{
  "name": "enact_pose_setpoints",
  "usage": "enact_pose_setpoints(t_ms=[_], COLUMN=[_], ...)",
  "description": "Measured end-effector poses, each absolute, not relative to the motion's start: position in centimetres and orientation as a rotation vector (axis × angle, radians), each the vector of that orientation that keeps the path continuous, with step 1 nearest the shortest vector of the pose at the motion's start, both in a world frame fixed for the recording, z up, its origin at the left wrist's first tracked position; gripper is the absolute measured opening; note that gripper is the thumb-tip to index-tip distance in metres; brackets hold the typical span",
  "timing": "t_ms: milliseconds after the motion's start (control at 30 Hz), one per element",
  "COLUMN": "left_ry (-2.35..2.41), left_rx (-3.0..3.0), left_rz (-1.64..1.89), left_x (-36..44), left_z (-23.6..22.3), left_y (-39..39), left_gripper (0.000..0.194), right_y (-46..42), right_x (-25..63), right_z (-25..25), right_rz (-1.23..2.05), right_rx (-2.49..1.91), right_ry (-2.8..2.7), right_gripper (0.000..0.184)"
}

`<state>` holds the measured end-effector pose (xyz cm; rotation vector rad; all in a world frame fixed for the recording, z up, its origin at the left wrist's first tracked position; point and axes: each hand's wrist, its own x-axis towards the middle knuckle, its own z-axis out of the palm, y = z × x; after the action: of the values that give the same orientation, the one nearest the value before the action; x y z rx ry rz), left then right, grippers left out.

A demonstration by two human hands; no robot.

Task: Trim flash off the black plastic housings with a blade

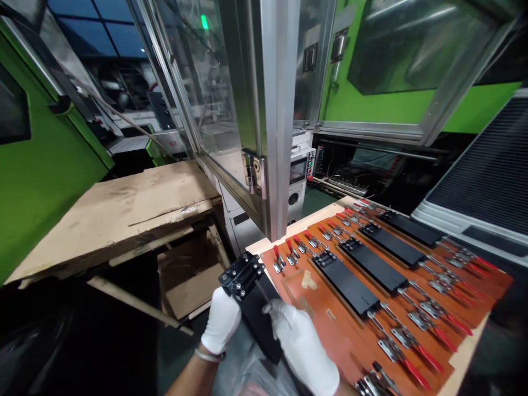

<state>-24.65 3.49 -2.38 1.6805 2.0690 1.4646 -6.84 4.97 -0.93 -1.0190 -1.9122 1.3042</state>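
At six o'clock in the view, the black panel (256, 319) is off the orange board (350, 345), its left edge gripped by the left hand (223, 322) near a bracket (243, 275), while the right hand (301, 344) pinches what looks like a thin rod (261, 291) over it. Screw heads already sit in the bracket; whether all are tight I cannot tell. Toward two o'clock, four similar panels (345, 283) already lie between red-handled clamps (417, 375).
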Motion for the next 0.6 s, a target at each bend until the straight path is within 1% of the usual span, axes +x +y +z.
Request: enact_pose_setpoints(t_ms=[100,233,400,533,600], left_ry=[1.999,1.989,2.082,2.199,2.26], left_rx=[1.57,1.518,1.692,1.867,1.903], left_rz=[1.466,1.499,1.462,1.411,1.398], left_x=[-24.2,-24.0,-24.3,-24.4,-24.4], left_z=[-2.1,-2.4,-3.4,-4.0,-4.2], left_y=[3.8,4.2,4.5,4.6,4.6], left_gripper=[0.031,0.031,0.03,0.028,0.027], right_y=[4.7,3.7,3.3,4.1,4.4], right_x=[-6.9,-7.3,-7.4,-6.9,-6.7], right_z=[-1.1,-1.5,-2.1,-1.5,-1.3], right_rz=[1.255,1.251,1.209,1.318,1.285], right_rx=[-1.084,-1.027,-1.022,-1.064,-1.104], right_ry=[-1.934,-2.031,-2.028,-1.901,-1.868], right_gripper=[0.036,0.037,0.036,0.039,0.038])
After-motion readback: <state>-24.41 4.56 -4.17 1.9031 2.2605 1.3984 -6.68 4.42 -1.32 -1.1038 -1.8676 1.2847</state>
